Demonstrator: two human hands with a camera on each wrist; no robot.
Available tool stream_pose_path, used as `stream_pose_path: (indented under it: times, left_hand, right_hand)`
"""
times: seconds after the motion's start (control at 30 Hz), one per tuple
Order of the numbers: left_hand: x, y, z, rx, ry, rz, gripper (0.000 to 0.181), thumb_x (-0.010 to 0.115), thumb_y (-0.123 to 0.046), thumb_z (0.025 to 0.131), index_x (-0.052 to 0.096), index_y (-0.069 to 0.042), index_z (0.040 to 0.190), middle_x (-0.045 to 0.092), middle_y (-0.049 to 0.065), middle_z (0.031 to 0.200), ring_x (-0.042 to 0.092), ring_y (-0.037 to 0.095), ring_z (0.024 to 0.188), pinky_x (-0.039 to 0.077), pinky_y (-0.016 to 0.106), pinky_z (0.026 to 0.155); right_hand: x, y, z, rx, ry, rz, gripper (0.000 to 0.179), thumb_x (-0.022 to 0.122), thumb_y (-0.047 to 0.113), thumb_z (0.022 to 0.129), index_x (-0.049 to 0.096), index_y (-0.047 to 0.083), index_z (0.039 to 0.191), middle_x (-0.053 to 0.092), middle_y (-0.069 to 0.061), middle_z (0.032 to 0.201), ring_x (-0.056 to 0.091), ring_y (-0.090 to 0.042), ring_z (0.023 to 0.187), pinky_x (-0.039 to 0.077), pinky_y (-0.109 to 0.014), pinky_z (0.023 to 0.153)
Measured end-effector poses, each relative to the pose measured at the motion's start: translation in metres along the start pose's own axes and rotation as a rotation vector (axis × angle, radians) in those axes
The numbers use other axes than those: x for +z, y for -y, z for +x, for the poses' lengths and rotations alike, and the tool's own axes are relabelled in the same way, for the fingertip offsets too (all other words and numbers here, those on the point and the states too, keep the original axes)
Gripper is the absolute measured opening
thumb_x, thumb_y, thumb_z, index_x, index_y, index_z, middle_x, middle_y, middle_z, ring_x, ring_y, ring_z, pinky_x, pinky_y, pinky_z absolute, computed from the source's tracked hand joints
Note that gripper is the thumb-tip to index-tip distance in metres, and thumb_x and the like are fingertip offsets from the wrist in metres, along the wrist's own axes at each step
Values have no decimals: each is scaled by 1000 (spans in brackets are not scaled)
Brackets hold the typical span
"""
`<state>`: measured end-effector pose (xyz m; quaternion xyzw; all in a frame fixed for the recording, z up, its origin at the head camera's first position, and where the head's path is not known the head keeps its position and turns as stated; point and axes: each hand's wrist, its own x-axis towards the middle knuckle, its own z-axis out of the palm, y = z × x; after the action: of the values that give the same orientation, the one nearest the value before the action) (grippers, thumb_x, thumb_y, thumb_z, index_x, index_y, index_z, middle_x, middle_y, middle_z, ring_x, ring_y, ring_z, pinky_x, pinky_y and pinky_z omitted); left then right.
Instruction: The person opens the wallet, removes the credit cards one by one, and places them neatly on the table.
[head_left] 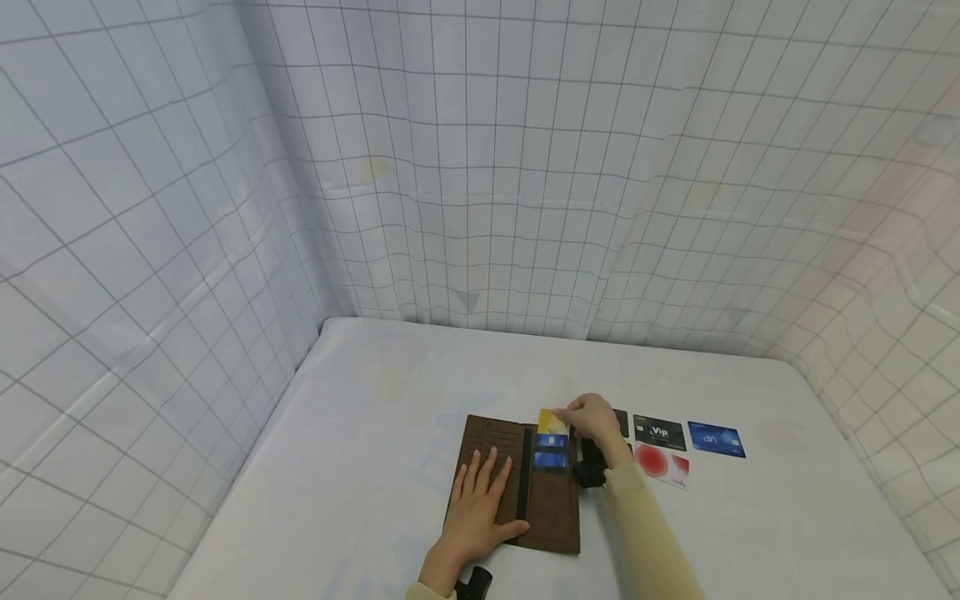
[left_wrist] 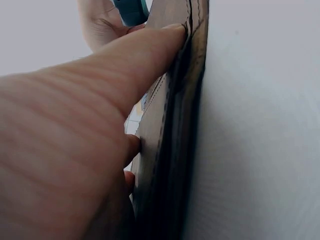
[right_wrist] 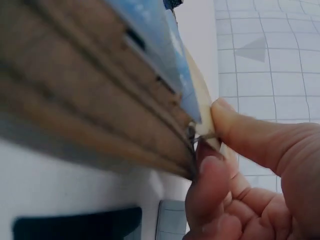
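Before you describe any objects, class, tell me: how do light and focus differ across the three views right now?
Head view: soft, fairly even light, "Vip" legible on the black rectangular card. Left wrist view: dimmer, deep shadow edging the brown stitched wallet beside the bare left hand. Right wrist view: wallet's near side blurred, bare right hand somewhat clearer.

Wallet (right_wrist: 85, 95) blurred up close, dark card (head_left: 622, 422) part-hidden

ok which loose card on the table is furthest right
The loose blue card, just right of the black Vip card; the others all lie to its left.
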<state>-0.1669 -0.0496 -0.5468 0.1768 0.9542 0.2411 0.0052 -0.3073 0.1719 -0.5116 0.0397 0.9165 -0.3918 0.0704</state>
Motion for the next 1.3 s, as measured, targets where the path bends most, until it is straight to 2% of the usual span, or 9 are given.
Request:
stream_pose_path:
  times: [0.37, 0.77, 1.3]
  left_hand:
    - [0, 0, -1, 3, -7, 4, 91, 65, -57, 81, 29, -9, 150, 17, 17, 155, 8, 39, 141, 9, 56, 110]
    - [-1, -1, -1, 6, -17, -5, 91, 66, -56, 81, 29, -9, 150, 17, 17, 155, 8, 39, 141, 8, 55, 111]
    - [2, -1, 0, 18, -20, 6, 91, 65, -57, 81, 29, -8, 150, 18, 17, 155, 8, 39, 141, 8, 56, 110]
  right_hand:
    - [-1, -11, 3, -84, 124, 180, 29, 78, 14, 78, 62, -2, 95, 56, -6, 73, 51, -17, 57, 44, -27, 49]
    - [3, -13, 4, -122, 16, 175, 26, 81, 11, 74, 64, 0, 91, 55, -3, 68, 50, -15, 55, 44, -27, 49]
    - [2, -18, 2, -86, -93, 226, 28, 83, 12, 72, 63, 1, 88, 55, -6, 72, 54, -16, 60, 53, -28, 53]
